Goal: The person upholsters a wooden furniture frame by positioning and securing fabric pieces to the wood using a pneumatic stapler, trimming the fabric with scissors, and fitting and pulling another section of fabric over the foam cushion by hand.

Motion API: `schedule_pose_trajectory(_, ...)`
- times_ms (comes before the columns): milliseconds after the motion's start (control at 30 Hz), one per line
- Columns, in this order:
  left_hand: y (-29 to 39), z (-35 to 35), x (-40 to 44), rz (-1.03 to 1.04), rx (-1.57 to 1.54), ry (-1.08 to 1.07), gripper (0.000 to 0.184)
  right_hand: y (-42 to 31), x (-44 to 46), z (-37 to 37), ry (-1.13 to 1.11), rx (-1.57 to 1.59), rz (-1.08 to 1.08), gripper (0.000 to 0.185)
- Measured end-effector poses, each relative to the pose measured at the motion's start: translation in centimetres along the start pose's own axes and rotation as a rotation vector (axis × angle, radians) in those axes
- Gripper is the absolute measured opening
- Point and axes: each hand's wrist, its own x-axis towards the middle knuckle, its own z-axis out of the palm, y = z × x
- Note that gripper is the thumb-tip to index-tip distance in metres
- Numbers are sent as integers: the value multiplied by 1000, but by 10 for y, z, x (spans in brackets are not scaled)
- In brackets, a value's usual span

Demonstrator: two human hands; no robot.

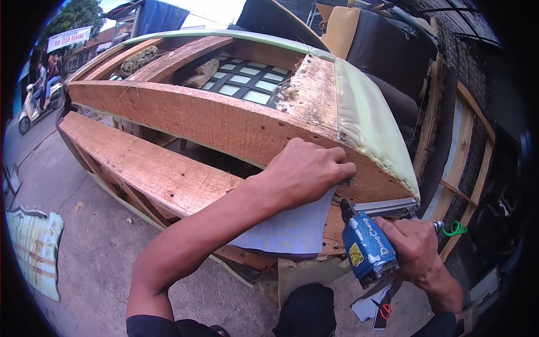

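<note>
Right hand (414, 247) wraps the stapler (368, 244), fingers clamped on its grip, nose just beside the cloth (286, 224). Left hand (306, 171) has fingers bunched together, apparently pinching the cloth's top edge at the frame (185, 112); fingertips mostly hidden. Cloth hangs down from there across the lower wood. Step looks like positioning cloth for stapling. Next move calls for steadying that edge and seating the nose on it, clear of the left fingers. Beyond: pale foam (368, 95) over the frame's end; farther, a scooter (35, 112) on the street.
</note>
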Motion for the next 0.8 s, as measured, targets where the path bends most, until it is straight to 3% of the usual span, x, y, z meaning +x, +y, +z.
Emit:
schedule_pose_trajectory(133,0,9,4,-46,-94,-30,20,-6,13,14,1,-60,-1,60)
schedule_pose_trajectory(200,3,14,-6,-62,-348,156,29,-7,16,21,-40,-85,-4,62)
schedule_pose_trajectory(333,12,13,-40,-11,-287,319,41,-9,18,20,-14,-84,52,60)
schedule_pose_trajectory(400,18,10,-62,-209,-55,426,38,-11,20,16,-18,-29,74,58)
schedule_pose_trajectory(500,11,23,-71,-280,-148,453,28,-17,22,21,13,-49,63,56)
schedule_pose_trajectory(533,10,26,-66,-315,-239,455,17,-19,23,20,9,-59,65,56)
schedule_pose_trajectory(667,-4,19,-33,-176,-53,328,16,-23,26,16,13,-51,64,57)
schedule_pose_trajectory(800,0,21,-14,-186,-11,243,14,-24,31,11,52,-120,121,60)
